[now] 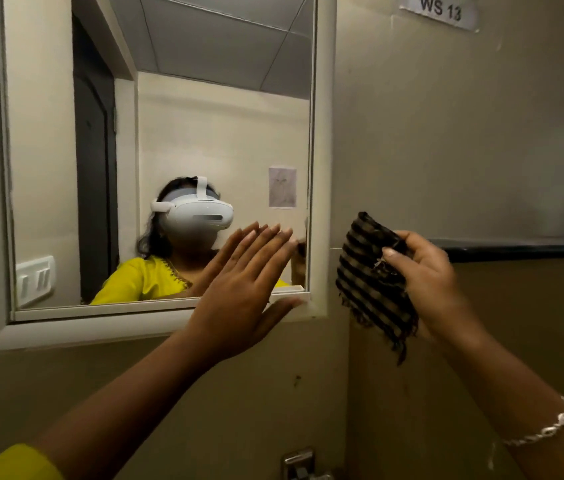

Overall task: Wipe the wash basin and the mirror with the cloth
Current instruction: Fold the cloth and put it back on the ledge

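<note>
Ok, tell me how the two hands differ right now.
The left hand is open and flat, fingers together, raised in front of the mirror at its lower right corner; whether it touches the glass is unclear. The right hand is closed on the striped cloth, off to the right of the mirror frame, in front of the wall. The right wrist carries a silver bracelet; the left arm shows a yellow sleeve. Both are raised to about the same height.

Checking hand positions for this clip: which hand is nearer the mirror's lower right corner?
Left. The left hand is open, flat over the mirror frame at that corner. The right hand holds the striped cloth off to the right, in front of the bare wall.
</note>
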`<control>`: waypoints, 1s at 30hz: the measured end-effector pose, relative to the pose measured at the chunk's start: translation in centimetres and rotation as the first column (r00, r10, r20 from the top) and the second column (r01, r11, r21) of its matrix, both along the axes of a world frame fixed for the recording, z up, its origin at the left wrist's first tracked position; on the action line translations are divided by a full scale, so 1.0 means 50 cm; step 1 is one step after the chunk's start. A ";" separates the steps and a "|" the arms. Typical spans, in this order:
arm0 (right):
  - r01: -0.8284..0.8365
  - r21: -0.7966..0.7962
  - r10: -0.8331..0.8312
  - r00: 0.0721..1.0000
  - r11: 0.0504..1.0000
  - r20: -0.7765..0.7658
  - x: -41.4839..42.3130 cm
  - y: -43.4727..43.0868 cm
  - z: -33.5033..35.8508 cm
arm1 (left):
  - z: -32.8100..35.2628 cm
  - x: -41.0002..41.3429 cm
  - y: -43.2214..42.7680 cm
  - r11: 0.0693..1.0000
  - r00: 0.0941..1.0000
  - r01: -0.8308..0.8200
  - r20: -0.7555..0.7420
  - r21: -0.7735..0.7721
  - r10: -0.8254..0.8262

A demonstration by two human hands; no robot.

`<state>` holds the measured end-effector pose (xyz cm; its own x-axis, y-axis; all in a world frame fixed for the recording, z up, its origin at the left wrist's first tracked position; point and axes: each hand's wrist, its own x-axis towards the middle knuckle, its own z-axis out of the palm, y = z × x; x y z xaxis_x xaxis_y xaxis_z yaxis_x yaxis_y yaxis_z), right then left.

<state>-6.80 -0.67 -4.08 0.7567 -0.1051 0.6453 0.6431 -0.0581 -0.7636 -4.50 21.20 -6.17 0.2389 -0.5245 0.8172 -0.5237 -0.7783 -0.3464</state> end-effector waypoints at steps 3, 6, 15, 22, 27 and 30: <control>-0.187 -0.019 0.182 0.971 0.982 -0.155 -0.033 -0.014 0.034 | 0.048 -0.029 -0.058 0.940 0.956 0.226 -0.128 -0.257 -0.265; -0.259 -0.117 0.224 0.942 0.959 -0.249 -0.046 -0.020 0.057 | 0.085 -0.036 -0.088 0.813 0.749 0.323 -0.394 -0.485 -0.533; -0.304 -0.235 0.223 0.922 0.923 -0.317 -0.075 -0.042 0.113 | 0.153 -0.069 -0.108 0.719 0.426 0.278 -0.589 -0.637 -0.687; -0.372 -0.363 0.262 0.911 0.854 -0.318 -0.067 -0.089 0.159 | 0.196 -0.080 -0.162 0.684 0.485 0.228 -0.528 -0.693 -0.697; -0.402 -0.540 0.210 0.900 0.740 -0.382 -0.047 -0.159 0.202 | 0.215 -0.077 -0.212 0.702 0.540 0.197 -0.523 -0.684 -0.660; -0.330 -0.654 0.126 0.932 0.680 -0.339 -0.029 -0.207 0.241 | 0.232 -0.066 -0.251 0.729 0.609 0.182 -0.506 -0.660 -0.611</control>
